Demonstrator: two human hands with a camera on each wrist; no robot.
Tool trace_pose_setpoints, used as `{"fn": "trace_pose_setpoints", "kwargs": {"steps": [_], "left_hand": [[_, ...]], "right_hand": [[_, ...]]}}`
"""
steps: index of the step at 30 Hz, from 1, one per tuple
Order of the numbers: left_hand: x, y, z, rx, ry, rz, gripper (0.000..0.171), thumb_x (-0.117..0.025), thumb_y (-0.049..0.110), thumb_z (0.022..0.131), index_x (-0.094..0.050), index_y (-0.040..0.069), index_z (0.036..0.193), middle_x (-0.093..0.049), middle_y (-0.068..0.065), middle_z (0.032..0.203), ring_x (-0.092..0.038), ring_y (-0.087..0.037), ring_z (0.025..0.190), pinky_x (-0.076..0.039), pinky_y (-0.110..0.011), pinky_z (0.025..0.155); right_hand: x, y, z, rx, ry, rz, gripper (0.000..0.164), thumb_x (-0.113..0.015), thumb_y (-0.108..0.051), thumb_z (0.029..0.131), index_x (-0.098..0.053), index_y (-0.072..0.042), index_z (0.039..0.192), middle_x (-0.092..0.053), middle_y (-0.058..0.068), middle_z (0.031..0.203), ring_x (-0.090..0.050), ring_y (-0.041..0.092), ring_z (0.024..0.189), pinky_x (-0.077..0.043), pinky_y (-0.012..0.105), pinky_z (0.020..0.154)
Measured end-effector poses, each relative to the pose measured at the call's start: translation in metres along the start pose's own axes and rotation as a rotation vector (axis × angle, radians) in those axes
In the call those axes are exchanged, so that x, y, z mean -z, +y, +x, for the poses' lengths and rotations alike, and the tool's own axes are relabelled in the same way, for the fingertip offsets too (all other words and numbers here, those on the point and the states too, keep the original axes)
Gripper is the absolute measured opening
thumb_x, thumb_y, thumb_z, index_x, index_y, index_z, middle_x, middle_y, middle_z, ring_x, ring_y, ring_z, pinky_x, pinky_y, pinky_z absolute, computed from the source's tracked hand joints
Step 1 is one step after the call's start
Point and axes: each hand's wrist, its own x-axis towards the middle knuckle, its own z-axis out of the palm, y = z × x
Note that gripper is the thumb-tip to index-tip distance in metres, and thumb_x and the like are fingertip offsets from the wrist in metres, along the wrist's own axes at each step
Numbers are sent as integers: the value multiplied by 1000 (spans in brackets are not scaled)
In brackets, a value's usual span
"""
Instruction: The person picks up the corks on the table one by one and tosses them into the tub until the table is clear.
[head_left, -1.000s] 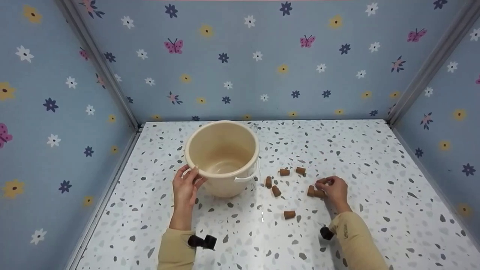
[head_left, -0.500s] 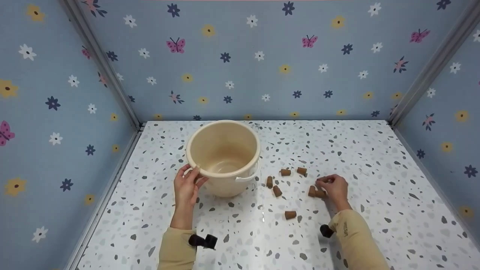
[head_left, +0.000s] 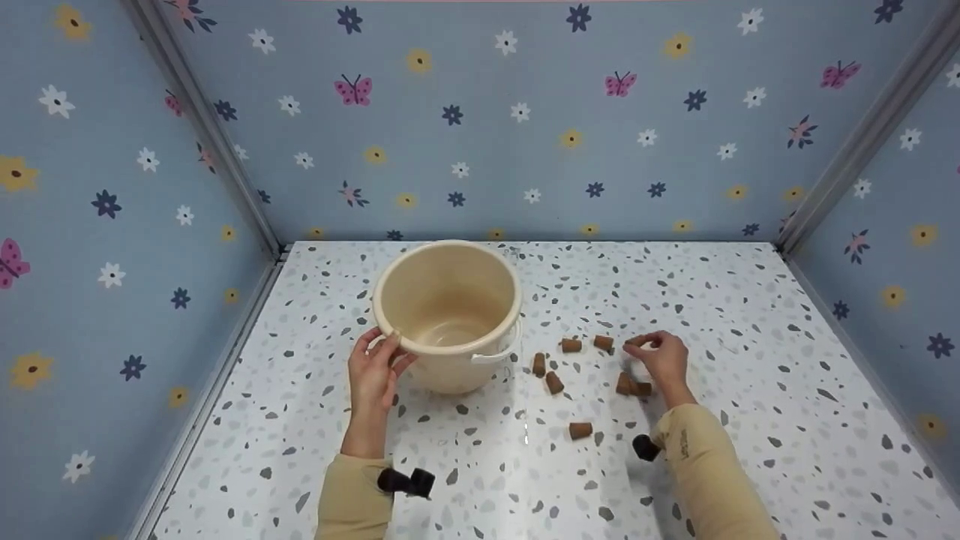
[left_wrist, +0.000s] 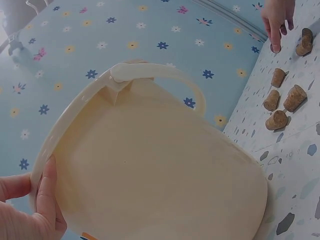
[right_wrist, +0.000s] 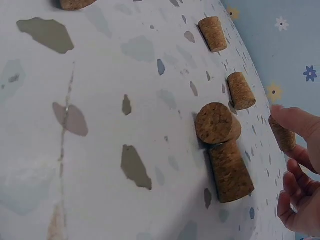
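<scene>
A cream bucket [head_left: 450, 371] with a white handle [head_left: 499, 352] stands upright left of centre. My left hand [head_left: 371, 375] grips its near left rim; in the left wrist view the thumb and fingers [left_wrist: 47, 192] pinch that rim. At the right, my right hand [head_left: 666, 361] pinches a tapered cork stopper [right_wrist: 283, 134] between thumb and fingers, just above the table. Two more corks [head_left: 634, 385] touch each other in front of that hand. Several loose corks [head_left: 553, 382] lie between the bucket and the right hand, and one cork [head_left: 580, 430] lies nearer the front.
The white speckled table [head_left: 495, 480] carries everything. Blue flowered panels [head_left: 480, 112] stand along the back and both sides, joined by grey metal corner posts [head_left: 202, 135]. Small black cameras [head_left: 409, 482] sit on both sleeves.
My right hand has moved away from the two touching corks, lifting the pinched cork slightly back and to the left. The left hand and the bucket have stayed in place.
</scene>
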Motion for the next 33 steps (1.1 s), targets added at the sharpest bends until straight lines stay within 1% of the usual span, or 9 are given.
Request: {"fn": "trace_pose_setpoints", "kwargs": {"steps": [7,12,16,20,22,28,33], "left_hand": [[0,0,0,7,11,6,31,-51,-4,87,-39,-4,115,-57,-7,82,-58,-15,67,-55,-28,65],[0,-1,1,-8,-8,-15,25,-50,-6,86,-40,-3,109,-57,-7,79,-57,-15,63,-55,-28,61],[0,-1,1,-13,-14,-23,22,-50,-6,86,-41,-1,106,-57,-7,77,-57,-15,62,-55,-27,59],[0,-1,1,-13,-10,-24,26,-53,-4,86,-41,-3,109,-57,-7,78,-58,-15,63,-55,-27,60],[0,-1,1,-15,-12,-29,28,-53,-4,85,-40,-4,110,-57,-7,78,-58,-15,64,-55,-28,60],[0,-1,1,-8,-3,-21,26,-53,-4,86,-41,-3,108,-57,-7,78,-58,-15,63,-55,-27,59],[0,-1,0,13,14,5,29,-53,-1,86,-40,-2,112,-57,-7,80,-58,-15,65,-55,-28,62]], "right_hand": [[3,-25,4,79,22,-16,38,-72,-25,74,-58,2,97,-49,19,108,-44,29,98,-41,40,79],[5,-43,7,158,52,-20,35,-72,-23,74,-59,2,94,-50,20,104,-45,29,94,-42,40,76],[5,-57,9,208,61,-23,35,-72,-23,74,-59,3,94,-50,21,102,-44,29,92,-40,39,74],[2,-71,9,249,66,-27,36,-73,-23,73,-60,3,94,-50,20,100,-45,29,90,-41,39,72],[1,-79,8,275,65,-15,34,-73,-22,73,-61,2,92,-50,19,99,-45,29,90,-41,39,72],[-4,-101,6,361,65,13,29,-74,-21,72,-62,1,86,-50,17,92,-45,28,86,-40,38,69],[-9,-119,2,391,55,23,30,-74,-22,71,-62,0,87,-49,15,91,-44,25,80,-39,35,63]]}}
